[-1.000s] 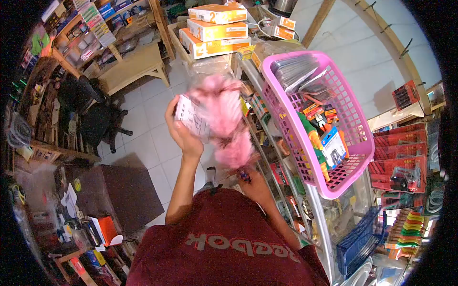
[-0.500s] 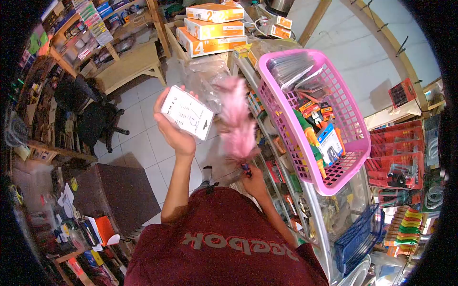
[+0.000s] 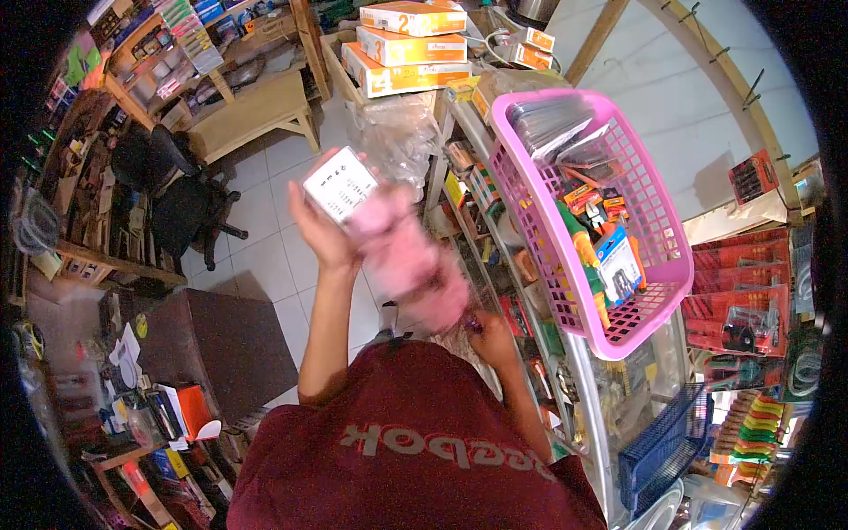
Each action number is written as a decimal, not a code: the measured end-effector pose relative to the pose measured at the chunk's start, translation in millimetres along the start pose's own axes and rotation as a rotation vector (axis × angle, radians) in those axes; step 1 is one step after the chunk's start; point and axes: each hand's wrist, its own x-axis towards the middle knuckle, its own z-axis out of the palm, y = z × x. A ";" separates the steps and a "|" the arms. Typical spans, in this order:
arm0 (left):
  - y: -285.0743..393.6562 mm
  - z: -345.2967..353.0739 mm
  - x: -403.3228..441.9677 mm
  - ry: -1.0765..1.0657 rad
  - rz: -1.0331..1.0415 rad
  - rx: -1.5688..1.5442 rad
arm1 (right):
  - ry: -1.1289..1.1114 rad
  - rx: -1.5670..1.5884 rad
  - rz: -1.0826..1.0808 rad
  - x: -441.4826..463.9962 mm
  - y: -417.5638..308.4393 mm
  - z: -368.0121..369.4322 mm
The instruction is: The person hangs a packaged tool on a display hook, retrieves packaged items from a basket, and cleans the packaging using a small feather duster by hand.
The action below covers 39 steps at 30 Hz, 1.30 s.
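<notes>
My left hand (image 3: 324, 237) is closed around a flat white package (image 3: 336, 184) with dark print, held up in front of my chest. In my right hand (image 3: 495, 343) is the dark handle of a fluffy pink duster (image 3: 413, 267), blurred by motion. The duster's far end overlaps the lower right part of the package and hides it. To the right, a pink plastic basket (image 3: 649, 329) stands on the glass counter, holding orange and green tools, a blue-and-white card pack (image 3: 617, 263) and clear plastic packets (image 3: 552, 122).
Orange-and-white boxes (image 3: 417, 49) are stacked at the back. A black office chair (image 3: 181, 199) stands on the tiled floor at left, near a wooden bench (image 3: 252, 115). A brown cabinet (image 3: 208, 353) is at lower left. A blue basket (image 3: 664, 450) sits at lower right.
The duster has swung left from beside the package and now lies across its lower right part. The package has turned slightly in my left hand, and the view has shifted a little.
</notes>
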 end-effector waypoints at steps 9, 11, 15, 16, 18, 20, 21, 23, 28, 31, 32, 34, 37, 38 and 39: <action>-3.0 -24.7 -6.5 -0.015 -0.453 -0.179 | 0.038 -0.059 -0.029 -20.6 3.2 -24.6; -7.0 -31.2 -9.7 -0.166 -0.564 -0.099 | 0.148 -0.143 -0.073 -26.0 22.4 -25.8; -22.1 -42.3 -17.1 -0.112 -0.828 -0.208 | -0.086 0.080 0.085 -23.3 10.1 -39.3; -26.6 -42.0 -23.5 -0.105 -0.864 -0.189 | -0.300 0.050 0.108 -24.8 1.6 -55.2; -38.4 -58.6 -35.6 -0.220 -0.711 0.074 | -0.360 -0.043 0.043 -31.3 18.2 -49.2; -34.7 -65.7 -39.3 -0.270 -0.852 0.066 | -0.316 -0.104 0.047 -39.8 30.0 -47.0; -28.0 -64.5 -44.3 -0.251 -0.986 -0.027 | -0.255 -0.114 0.080 -44.6 26.5 -50.3; -34.2 -48.3 -60.6 -0.016 -0.879 0.079 | -0.275 -0.096 0.093 -51.3 32.8 -50.0; -40.8 -62.0 -79.9 -0.063 -0.885 0.029 | -0.420 -0.014 0.052 -61.9 38.8 -56.7; -46.1 -69.3 -91.7 -0.133 -0.883 -0.097 | -0.290 -0.164 0.104 -69.4 59.5 -50.5; -49.4 -68.4 -96.2 -0.105 -0.837 -0.064 | -0.408 -0.134 0.079 -71.5 66.3 -50.9; -42.4 -64.5 -102.9 -0.339 -0.849 0.036 | -0.638 -0.073 0.027 -68.7 65.2 -57.1; -42.7 -63.8 -111.7 -0.147 -0.887 -0.022 | -0.320 -0.067 -0.065 -77.6 78.2 -44.9; -43.4 -63.0 -114.7 -0.084 -0.895 -0.044 | -0.285 -0.065 -0.005 -77.6 83.3 -44.8; -44.3 -61.4 -117.7 -0.134 -0.868 -0.013 | -0.249 -0.063 0.054 -72.6 76.3 -49.2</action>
